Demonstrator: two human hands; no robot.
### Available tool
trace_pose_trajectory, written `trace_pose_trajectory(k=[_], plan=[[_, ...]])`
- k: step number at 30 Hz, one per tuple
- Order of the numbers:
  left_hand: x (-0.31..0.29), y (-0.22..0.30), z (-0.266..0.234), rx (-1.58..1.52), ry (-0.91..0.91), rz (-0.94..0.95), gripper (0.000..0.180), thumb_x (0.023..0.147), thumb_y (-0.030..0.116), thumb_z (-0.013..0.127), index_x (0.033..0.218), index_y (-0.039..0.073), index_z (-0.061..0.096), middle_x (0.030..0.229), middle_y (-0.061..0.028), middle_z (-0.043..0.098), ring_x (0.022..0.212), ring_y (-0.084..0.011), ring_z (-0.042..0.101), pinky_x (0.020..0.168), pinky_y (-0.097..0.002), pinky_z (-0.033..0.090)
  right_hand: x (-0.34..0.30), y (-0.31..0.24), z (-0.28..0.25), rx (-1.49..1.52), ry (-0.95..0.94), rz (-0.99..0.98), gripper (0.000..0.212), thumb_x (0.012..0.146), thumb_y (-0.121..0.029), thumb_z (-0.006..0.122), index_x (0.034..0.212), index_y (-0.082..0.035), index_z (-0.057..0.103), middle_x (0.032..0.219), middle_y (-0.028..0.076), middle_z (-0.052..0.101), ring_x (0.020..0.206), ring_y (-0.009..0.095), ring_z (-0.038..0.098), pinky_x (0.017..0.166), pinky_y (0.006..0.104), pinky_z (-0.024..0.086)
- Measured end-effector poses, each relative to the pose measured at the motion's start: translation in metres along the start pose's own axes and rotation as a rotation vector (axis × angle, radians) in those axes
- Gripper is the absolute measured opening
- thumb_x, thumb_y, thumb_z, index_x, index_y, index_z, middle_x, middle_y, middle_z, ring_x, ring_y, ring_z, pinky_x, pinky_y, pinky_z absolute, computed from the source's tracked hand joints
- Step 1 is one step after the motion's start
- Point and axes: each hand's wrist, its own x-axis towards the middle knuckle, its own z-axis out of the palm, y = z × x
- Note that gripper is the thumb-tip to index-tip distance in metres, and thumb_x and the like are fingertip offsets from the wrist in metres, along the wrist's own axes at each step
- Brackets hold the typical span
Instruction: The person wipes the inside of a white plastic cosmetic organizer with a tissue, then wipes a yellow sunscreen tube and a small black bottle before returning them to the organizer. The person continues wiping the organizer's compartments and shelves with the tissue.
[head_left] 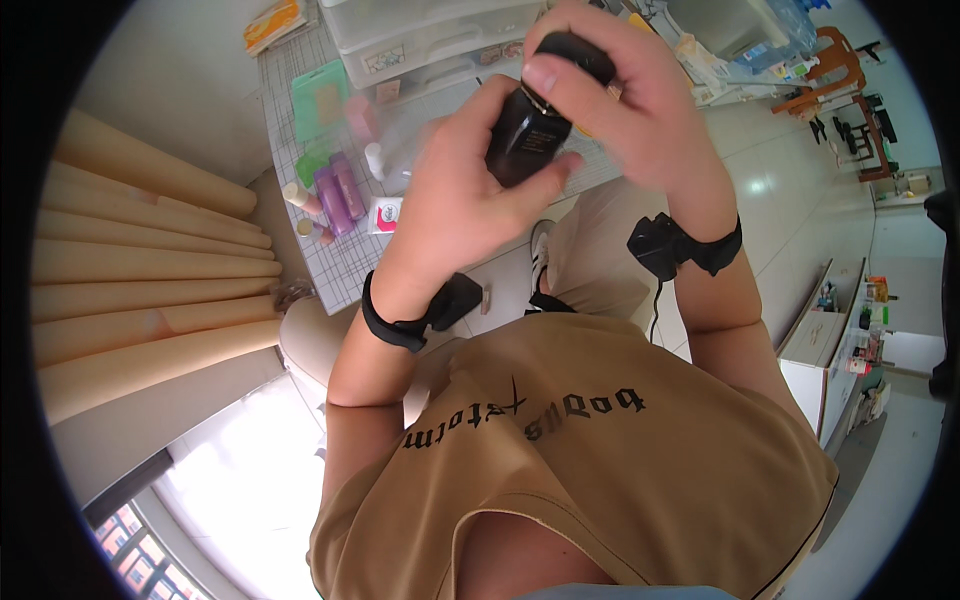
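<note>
Up over the desk I hold a black cosmetic bottle (524, 140) with small gold lettering on its front. My left hand (462, 190) is wrapped round the body from the left and below. On the bottle's dark rounded cap (576, 58), my right hand (625, 110) is closed, with the thumb laid across its near side. A thin gold band shows between cap and body. The bottle tilts up to the right. Whether the cap is loose, I cannot tell. Black straps with small boxes circle both wrists.
The grid-patterned desk (340, 270) carries purple bottles (340, 195), a white tube (384, 214), a small white bottle (375, 160), a green pouch (318, 100) and clear plastic drawers (400, 40). Beige curtains (150, 260) hang at left. A low white cabinet (815, 345) stands at right.
</note>
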Motion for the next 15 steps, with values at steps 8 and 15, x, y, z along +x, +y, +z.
trace_pose_trajectory(k=[8,15], plan=[[-0.002,-0.001,-0.011,0.066,-0.121,-0.189,0.030,0.085,0.003,0.086,0.111,-0.001,0.073,0.090,-0.0019,0.075,0.081,-0.0094,0.068,0.076,-0.0293,0.057,-0.013,0.008,0.008,-0.189,0.016,-0.047,0.013,0.108,-0.014,0.071,0.102,-0.003,0.069,0.082,0.003,0.058,0.070,0.013,0.051,0.064,0.0294,0.041],[0.007,-0.001,-0.035,-0.557,-0.474,-0.409,0.024,0.078,0.006,0.086,0.097,0.003,0.072,0.079,0.0016,0.069,0.063,-0.0086,0.060,0.057,-0.0263,0.045,-0.013,0.002,-0.012,-0.053,-0.195,-0.183,0.020,0.101,-0.007,0.074,0.120,-0.001,0.068,0.107,0.008,0.070,0.090,0.019,0.064,0.081,0.0315,0.050]])
